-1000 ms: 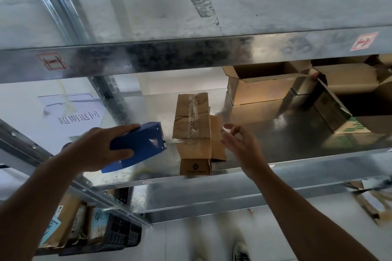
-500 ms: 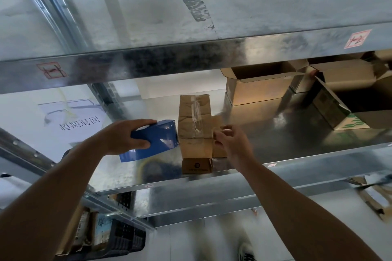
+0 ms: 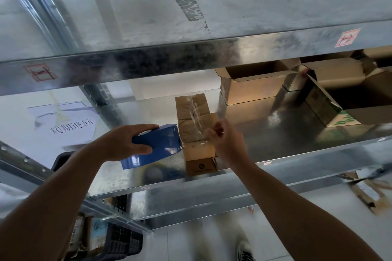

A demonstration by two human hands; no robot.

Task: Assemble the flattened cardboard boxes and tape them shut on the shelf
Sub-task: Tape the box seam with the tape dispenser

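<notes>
The narrow brown cardboard box (image 3: 194, 125) sits on the galvanised steel shelf (image 3: 297, 133), its near end at the front lip. It is already folded up, with 1 strip of clear tape (image 3: 196, 112) along its top. A 2nd band looks to be going across it now.

Just left of the box, the left hand (image 3: 125, 142) has its fingers wrapped round the blue tape dispenser (image 3: 157, 146), whose toothed edge touches the box. At the box's right side, the right hand (image 3: 228, 142) has its fingers curled, seemingly pinching the tape's free end.

Behind and right of the box, open brown cartons (image 3: 252, 91) look unsealed. The box's long axis runs front to back, with its small printed end facing the person.
</notes>
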